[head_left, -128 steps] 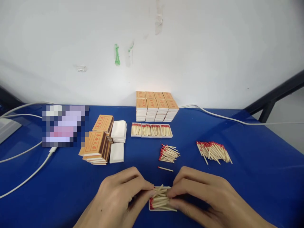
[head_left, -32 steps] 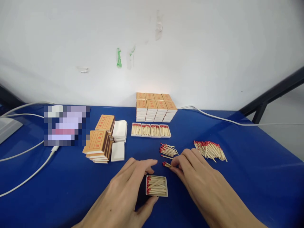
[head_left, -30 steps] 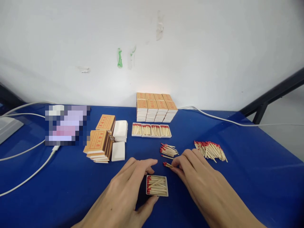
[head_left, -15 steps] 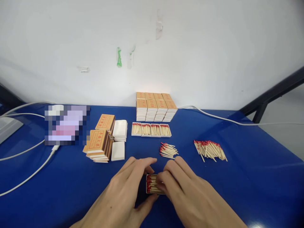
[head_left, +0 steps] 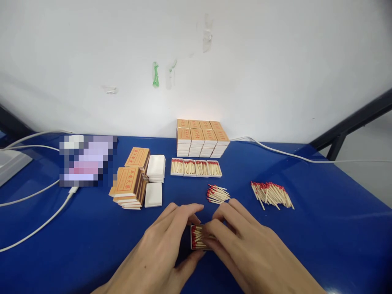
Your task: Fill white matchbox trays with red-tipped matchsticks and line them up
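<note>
A small open matchbox tray (head_left: 192,243) lies on the blue table in front of me, filled with red-tipped matches (head_left: 199,237). My left hand (head_left: 167,241) closes around its left end, thumb at the near side and fingers at the far side. Over the right part of the tray, my right hand (head_left: 241,241) has its fingers bent together among the matches; the fingertips are hidden. Just beyond the hands lies a small pile of loose matches (head_left: 217,194). A larger loose pile (head_left: 272,195) is farther right.
Several filled trays (head_left: 196,168) stand in a row before a block of stacked matchboxes (head_left: 202,138). To the left are orange matchbox sleeves (head_left: 128,181) and white trays (head_left: 156,167), some stacked. A blurred phone (head_left: 88,159) with a white cable (head_left: 55,221) lies farther left.
The right hand's fingers have shifted slightly within the tray, and matches at its left end lie more slanted. The whole view has drifted a little; the left hand keeps its hold.
</note>
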{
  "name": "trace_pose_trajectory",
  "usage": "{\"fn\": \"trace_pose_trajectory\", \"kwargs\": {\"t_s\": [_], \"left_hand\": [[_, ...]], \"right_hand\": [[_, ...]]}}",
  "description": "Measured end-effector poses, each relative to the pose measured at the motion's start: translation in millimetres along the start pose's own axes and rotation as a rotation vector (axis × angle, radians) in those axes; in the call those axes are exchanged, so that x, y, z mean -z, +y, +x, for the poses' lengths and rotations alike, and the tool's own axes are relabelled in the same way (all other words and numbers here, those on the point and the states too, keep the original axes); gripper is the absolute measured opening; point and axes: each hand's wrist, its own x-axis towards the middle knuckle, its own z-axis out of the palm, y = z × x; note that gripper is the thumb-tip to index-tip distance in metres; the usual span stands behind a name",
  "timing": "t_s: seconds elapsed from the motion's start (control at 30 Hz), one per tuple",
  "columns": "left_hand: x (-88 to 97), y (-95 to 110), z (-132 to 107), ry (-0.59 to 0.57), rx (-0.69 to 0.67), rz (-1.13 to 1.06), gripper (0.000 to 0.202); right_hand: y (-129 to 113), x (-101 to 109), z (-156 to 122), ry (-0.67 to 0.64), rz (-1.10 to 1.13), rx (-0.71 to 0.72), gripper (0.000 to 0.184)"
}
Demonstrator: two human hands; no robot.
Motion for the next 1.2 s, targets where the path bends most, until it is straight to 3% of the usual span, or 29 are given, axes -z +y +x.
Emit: {"fn": "trace_pose_trajectory", "kwargs": {"t_s": [0.13, 0.33, 0.63, 0.97, 1.2], "left_hand": [[1.7, 2, 1, -0.001, 0.003, 0.011, 0.079], [4.0, 4, 3, 0.007, -0.028, 0.056, 0.073], [4.8, 1, 3, -0.004, -0.026, 0.076, 0.074], [6.3, 6, 4, -0.02, -0.041, 0.061, 0.078], [4.9, 4, 5, -0.011, -0.04, 0.052, 0.073]], "right_hand": [[10, 8, -5, -0.013, 0.117, -0.131, 0.025], [30, 8, -3, 0.166, 0.093, -0.301, 0.014], [32, -18, 1, 0.107, -0.028, -0.237, 0.019], [33, -18, 3, 0.125, -0.03, -0.258, 0.014], [33, -18, 0, 0.071, -0.037, -0.237, 0.016]]}}
